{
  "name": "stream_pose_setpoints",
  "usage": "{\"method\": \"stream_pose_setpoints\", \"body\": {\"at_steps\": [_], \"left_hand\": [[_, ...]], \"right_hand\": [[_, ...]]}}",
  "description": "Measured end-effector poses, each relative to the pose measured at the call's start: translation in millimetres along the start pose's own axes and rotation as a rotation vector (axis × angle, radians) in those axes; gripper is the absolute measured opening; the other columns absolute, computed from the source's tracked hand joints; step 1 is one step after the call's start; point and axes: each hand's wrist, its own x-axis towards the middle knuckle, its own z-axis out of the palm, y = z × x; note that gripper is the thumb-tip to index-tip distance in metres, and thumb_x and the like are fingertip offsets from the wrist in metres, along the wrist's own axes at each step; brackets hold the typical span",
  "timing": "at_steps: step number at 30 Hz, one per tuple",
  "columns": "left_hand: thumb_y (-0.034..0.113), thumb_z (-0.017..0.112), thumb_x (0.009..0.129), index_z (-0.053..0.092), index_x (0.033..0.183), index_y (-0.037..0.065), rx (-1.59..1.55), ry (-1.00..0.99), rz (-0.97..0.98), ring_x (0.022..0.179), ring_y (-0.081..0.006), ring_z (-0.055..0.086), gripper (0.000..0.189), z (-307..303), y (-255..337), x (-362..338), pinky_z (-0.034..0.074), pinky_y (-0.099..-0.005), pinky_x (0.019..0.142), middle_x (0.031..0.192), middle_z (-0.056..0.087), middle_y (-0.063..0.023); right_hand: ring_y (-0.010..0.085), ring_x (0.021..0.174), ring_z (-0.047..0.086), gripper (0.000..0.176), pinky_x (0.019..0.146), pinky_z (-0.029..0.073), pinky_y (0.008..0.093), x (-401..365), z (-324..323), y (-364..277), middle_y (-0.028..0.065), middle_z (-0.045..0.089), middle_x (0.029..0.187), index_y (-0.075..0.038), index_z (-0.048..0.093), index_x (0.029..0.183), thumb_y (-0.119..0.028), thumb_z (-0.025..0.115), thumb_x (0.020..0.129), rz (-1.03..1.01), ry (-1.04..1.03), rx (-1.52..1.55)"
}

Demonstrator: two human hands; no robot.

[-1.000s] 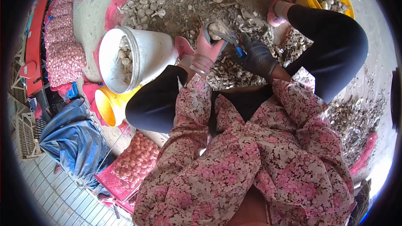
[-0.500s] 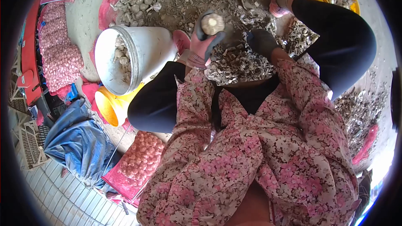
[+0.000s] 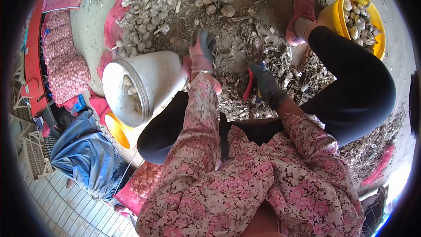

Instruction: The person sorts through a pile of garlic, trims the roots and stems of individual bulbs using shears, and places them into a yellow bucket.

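My left hand (image 3: 202,49), in a pink glove with grey fingertips, reaches forward beside the white bucket. Its fingers are stretched out, and no bulb shows in them. Just ahead of it lies a heap of garlic bulbs (image 3: 147,24) on the ground and a pink mesh sheet. In its dark glove my right hand (image 3: 269,87) is closed around shears (image 3: 249,84) with red and blue handles; their blades are hard to make out. Under both hands spreads a litter of dry garlic skins and stem pieces (image 3: 289,77).
The white bucket (image 3: 147,83) lies on its side to the left, with some garlic inside. A yellow bucket (image 3: 335,17) filled with bulbs stands at the far right. On the left are pink net bags of garlic (image 3: 63,61), a blue tarp (image 3: 90,158) and another yellow container (image 3: 117,131).
The garlic bulb has left my left hand, which has moved slightly forward and left with its fingers straightened. My right hand has turned, showing the shears' handles. The whole view has shifted a little.
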Motion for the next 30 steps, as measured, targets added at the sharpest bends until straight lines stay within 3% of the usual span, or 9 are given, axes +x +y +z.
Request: {"method": "stream_pose_setpoints", "body": {"at_steps": [4, 6, 9, 19, 21, 23, 24, 28, 30], "left_hand": [[0.019, 0.065, 0.082, 0.054, 0.122, 0.010, 0.340, -0.113, 0.036, 0.100, -0.0257, 0.060, 0.042, 36.2, -67.5, 110.3, 0.049, -0.0412, 0.087, 0.106, 0.062, -0.0121], [0.017, 0.069, 0.077, 0.035, 0.141, 0.013, 1.324, -0.117, 0.534, 0.114, -0.0302, 0.056, 0.072, 59.5, -76.9, 135.0, 0.048, -0.0399, 0.091, 0.140, 0.040, -0.0177], [0.016, 0.066, 0.075, 0.027, 0.145, 0.014, 1.821, -0.155, 0.060, 0.121, -0.0344, 0.050, 0.080, 97.2, -61.4, 122.5, 0.045, -0.0418, 0.096, 0.150, 0.021, -0.0193], [0.015, 0.056, 0.083, 0.033, 0.141, 0.015, 1.990, -0.504, 0.112, 0.120, -0.0316, 0.051, 0.062, 65.1, -59.6, 86.5, 0.045, -0.0419, 0.098, 0.151, 0.024, -0.0135], [0.029, 0.065, 0.081, 0.040, 0.137, 0.014, 1.966, -0.369, 0.171, 0.116, -0.0277, 0.054, 0.064, 39.4, -74.1, 83.8, 0.045, -0.0394, 0.095, 0.136, 0.047, -0.0097], [0.039, 0.067, 0.081, 0.054, 0.125, 0.010, 0.931, -0.366, 0.115, 0.095, -0.0218, 0.061, 0.054, -2.8, -93.5, 97.8, 0.048, -0.0353, 0.082, 0.109, 0.063, -0.0085], [0.041, 0.066, 0.084, 0.062, 0.112, 0.007, 0.698, -0.088, -0.391, 0.076, -0.0151, 0.058, 0.044, 22.2, -51.9, 48.6, 0.046, -0.0312, 0.069, 0.087, 0.063, -0.0054], [0.030, 0.068, 0.084, 0.058, 0.112, 0.009, -0.202, -0.383, -0.373, 0.069, -0.0147, 0.062, 0.036, -18.2, -52.3, -4.8, 0.049, -0.0304, 0.057, 0.086, 0.064, -0.0048], [0.024, 0.066, 0.086, 0.057, 0.113, 0.008, -0.159, -0.446, -0.262, 0.072, -0.0169, 0.063, 0.033, -29.3, -46.4, -27.6, 0.051, -0.0301, 0.059, 0.089, 0.064, -0.0061]], "right_hand": [[0.0165, 0.062, 0.060, 0.031, 0.055, 0.048, 0.0306, 11.5, -6.2, 7.1, 0.0026, 0.061, 0.074, -0.009, 0.061, 0.095, -0.039, 0.065, 0.086, -0.070, -0.028, -0.029], [0.0161, 0.061, 0.060, 0.030, 0.054, 0.048, 0.0300, 19.3, -13.1, 10.6, 0.0021, 0.060, 0.075, -0.009, 0.060, 0.096, -0.037, 0.065, 0.086, -0.084, -0.011, -0.014], [0.0142, 0.062, 0.059, 0.028, 0.053, 0.047, 0.0284, 12.8, -9.7, 5.0, 0.0006, 0.059, 0.077, -0.009, 0.059, 0.097, -0.034, 0.066, 0.087, -0.089, 0.014, 0.023], [0.0147, 0.070, 0.061, 0.029, 0.060, 0.048, 0.0279, 11.1, -10.2, 0.5, 0.0037, 0.060, 0.078, -0.006, 0.057, 0.096, -0.031, 0.067, 0.086, -0.164, 0.045, -0.191], [0.0159, 0.072, 0.061, 0.030, 0.063, 0.048, 0.0286, 9.2, -12.0, -4.4, 0.0047, 0.062, 0.079, -0.006, 0.057, 0.098, -0.031, 0.067, 0.085, -0.116, 0.035, -0.317], [0.0224, 0.072, 0.064, 0.039, 0.066, 0.050, 0.0346, 9.9, -13.3, -2.4, 0.0086, 0.064, 0.080, -0.005, 0.054, 0.105, -0.036, 0.066, 0.084, -0.514, 0.110, -0.765], [0.0168, 0.063, 0.058, 0.042, 0.056, 0.049, 0.0325, 15.6, -17.1, -0.6, 0.0046, 0.060, 0.076, -0.006, 0.052, 0.112, -0.033, 0.068, 0.084, -0.589, 0.154, -0.881], [0.0367, 0.081, 0.063, 0.054, 0.073, 0.050, 0.0445, -6.4, -3.4, -22.0, 0.0184, 0.065, 0.089, -0.003, 0.048, 0.114, -0.037, 0.066, 0.077, -0.788, 0.235, -1.359], [0.0365, 0.080, 0.063, 0.054, 0.074, 0.049, 0.0450, -13.7, 1.9, -22.2, 0.0182, 0.064, 0.089, -0.003, 0.047, 0.116, -0.036, 0.066, 0.076, -0.884, 0.236, -1.481]]}}
